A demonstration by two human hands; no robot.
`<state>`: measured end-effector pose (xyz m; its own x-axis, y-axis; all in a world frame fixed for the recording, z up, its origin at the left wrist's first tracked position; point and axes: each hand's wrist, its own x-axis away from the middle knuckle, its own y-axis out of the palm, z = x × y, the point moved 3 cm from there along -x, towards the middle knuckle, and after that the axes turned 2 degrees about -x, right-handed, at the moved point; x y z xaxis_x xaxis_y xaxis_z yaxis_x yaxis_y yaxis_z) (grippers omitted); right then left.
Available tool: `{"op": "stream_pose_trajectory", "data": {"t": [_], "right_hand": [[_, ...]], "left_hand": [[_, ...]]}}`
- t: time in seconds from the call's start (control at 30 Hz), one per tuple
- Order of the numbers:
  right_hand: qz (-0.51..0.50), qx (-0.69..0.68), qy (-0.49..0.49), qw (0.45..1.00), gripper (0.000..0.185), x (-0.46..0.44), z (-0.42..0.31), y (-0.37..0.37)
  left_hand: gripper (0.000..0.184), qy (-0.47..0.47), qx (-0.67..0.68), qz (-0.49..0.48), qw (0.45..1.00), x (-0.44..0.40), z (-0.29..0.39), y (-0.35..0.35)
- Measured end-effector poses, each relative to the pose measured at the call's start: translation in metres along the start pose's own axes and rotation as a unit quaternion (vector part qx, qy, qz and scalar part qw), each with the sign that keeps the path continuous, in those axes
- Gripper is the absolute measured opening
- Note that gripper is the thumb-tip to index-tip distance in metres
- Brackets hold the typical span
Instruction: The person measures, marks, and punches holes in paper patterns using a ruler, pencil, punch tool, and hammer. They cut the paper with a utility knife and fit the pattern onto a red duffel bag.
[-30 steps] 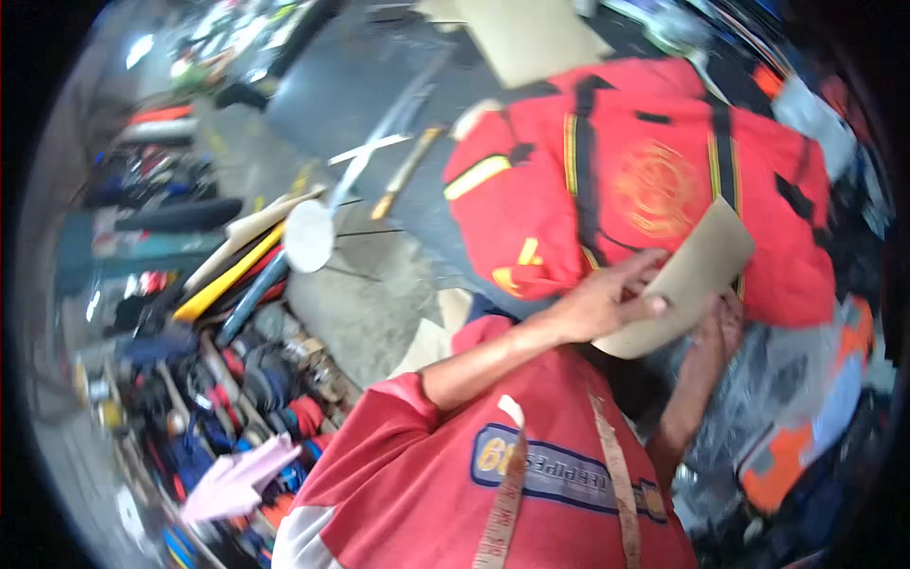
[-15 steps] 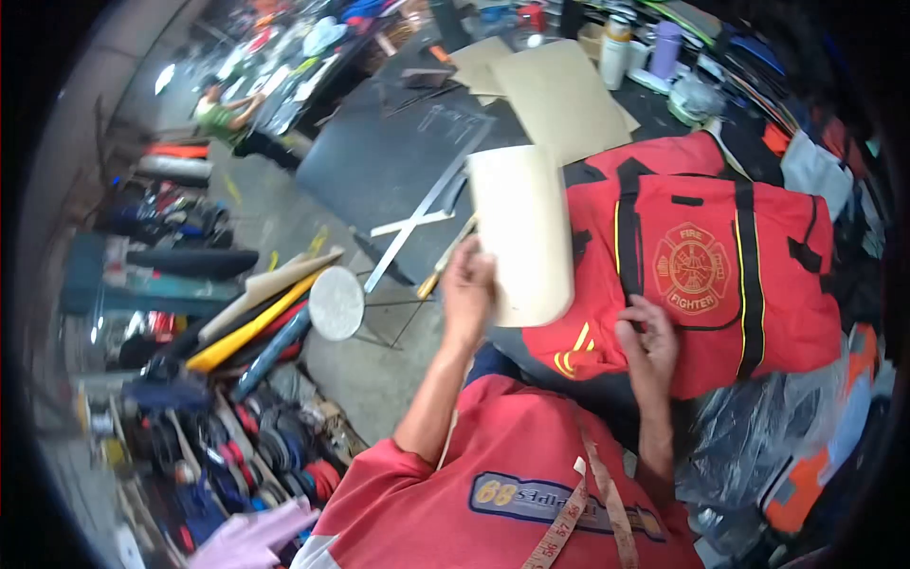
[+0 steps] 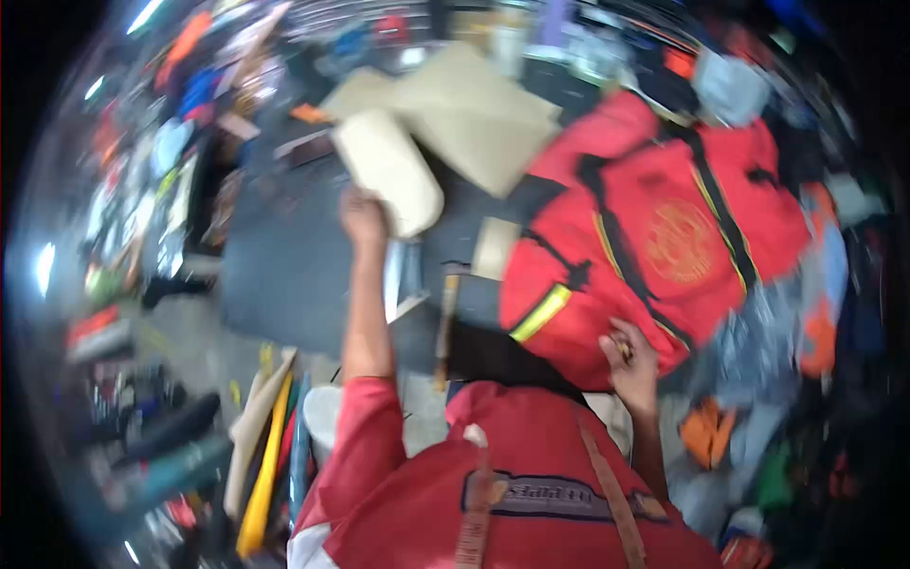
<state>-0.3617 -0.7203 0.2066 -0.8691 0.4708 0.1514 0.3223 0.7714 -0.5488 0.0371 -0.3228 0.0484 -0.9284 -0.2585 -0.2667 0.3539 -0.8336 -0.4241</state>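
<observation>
My left hand (image 3: 365,213) is closed on the near-left edge of a cream card panel (image 3: 393,175) with rounded corners, held out over the dark table. At the front of the red duffel bag (image 3: 616,237) is my right hand (image 3: 632,360), fingers curled around something small and yellowish, too blurred to name. Black straps with yellow edging and a round gold emblem (image 3: 681,242) mark the bag. Beyond the card panel, larger tan cardboard sheets (image 3: 469,114) lie on the table.
The dark tabletop (image 3: 284,247) carries a metal ruler (image 3: 391,280) and a wooden-handled stick (image 3: 445,332). Clear plastic (image 3: 758,322) lies right of the bag. Rolled material, one roll yellow (image 3: 265,465), stands at lower left beside a pale round stool (image 3: 323,417). A tape measure (image 3: 611,493) hangs over my shirt.
My left hand has carried the card panel farther out over the table, tilting it. My view has turned left, and the bag appears more slanted. My right hand stays by the bag's front.
</observation>
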Motion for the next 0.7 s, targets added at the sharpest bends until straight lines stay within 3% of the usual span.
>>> {"op": "stream_pose_trajectory", "data": {"t": [0.03, 0.07, 0.1, 0.13, 0.17, 0.23, 0.27, 0.3, 0.37, 0.43, 0.47, 0.57, 0.6, 0.67, 0.7], "right_hand": [[0.037, 0.025, 0.003, 0.999, 0.034, 0.007, 0.000, -0.009], [0.052, -0.035, 0.067, 0.996, 0.034, 0.015, 0.013, -0.011], [0.076, -0.012, 0.076, 0.994, 0.034, 0.021, 0.012, -0.019], [0.092, 0.008, 0.084, 0.992, 0.034, 0.027, 0.008, -0.021], [0.096, -0.030, 0.161, 0.982, 0.035, 0.031, -0.010, -0.030], [0.140, -0.041, 0.171, 0.974, 0.035, 0.042, -0.008, -0.036], [0.172, 0.006, 0.157, 0.973, 0.034, 0.047, -0.002, -0.039], [0.176, 0.010, 0.162, 0.971, 0.034, 0.051, 0.007, -0.039], [0.233, -0.010, 0.145, 0.962, 0.033, 0.061, 0.026, -0.040], [0.254, -0.037, 0.162, 0.953, 0.033, 0.065, 0.040, -0.051], [0.264, -0.037, 0.165, 0.950, 0.033, 0.064, 0.045, -0.061], [0.306, -0.012, 0.127, 0.944, 0.029, 0.045, 0.057, -0.101], [0.303, 0.011, 0.120, 0.945, 0.028, 0.034, 0.053, -0.118], [0.276, 0.066, 0.125, 0.951, 0.028, 0.004, 0.037, -0.152], [0.281, 0.060, 0.066, 0.956, 0.029, -0.014, 0.049, -0.169]], "left_hand": [[0.017, -0.126, 0.111, -0.098, 0.981, -0.032, -0.024, 0.023], [0.015, -0.144, 0.251, -0.096, 0.952, -0.044, 0.017, 0.038], [0.019, -0.065, 0.320, -0.106, 0.939, -0.080, -0.013, 0.066], [0.027, -0.080, 0.231, -0.038, 0.969, -0.096, 0.030, 0.080], [0.037, -0.107, 0.184, -0.074, 0.974, -0.121, 0.018, 0.101], [0.061, -0.197, 0.194, -0.155, 0.948, -0.147, 0.015, 0.132], [0.084, -0.174, 0.162, -0.172, 0.956, -0.146, 0.027, 0.142], [0.084, -0.176, 0.164, -0.179, 0.954, -0.142, 0.027, 0.153], [0.101, -0.046, 0.091, -0.173, 0.980, -0.136, 0.029, 0.161], [0.093, -0.008, 0.014, -0.219, 0.976, -0.103, 0.029, 0.154], [0.083, -0.114, 0.120, -0.241, 0.956, -0.057, 0.062, 0.134], [0.040, -0.171, 0.232, -0.295, 0.911, 0.027, 0.051, 0.095], [0.031, -0.244, 0.211, -0.266, 0.908, 0.067, 0.089, 0.071], [0.029, -0.280, 0.188, -0.310, 0.889, 0.131, 0.135, 0.041], [0.033, -0.279, 0.183, -0.361, 0.871, 0.159, 0.155, 0.032]]}}
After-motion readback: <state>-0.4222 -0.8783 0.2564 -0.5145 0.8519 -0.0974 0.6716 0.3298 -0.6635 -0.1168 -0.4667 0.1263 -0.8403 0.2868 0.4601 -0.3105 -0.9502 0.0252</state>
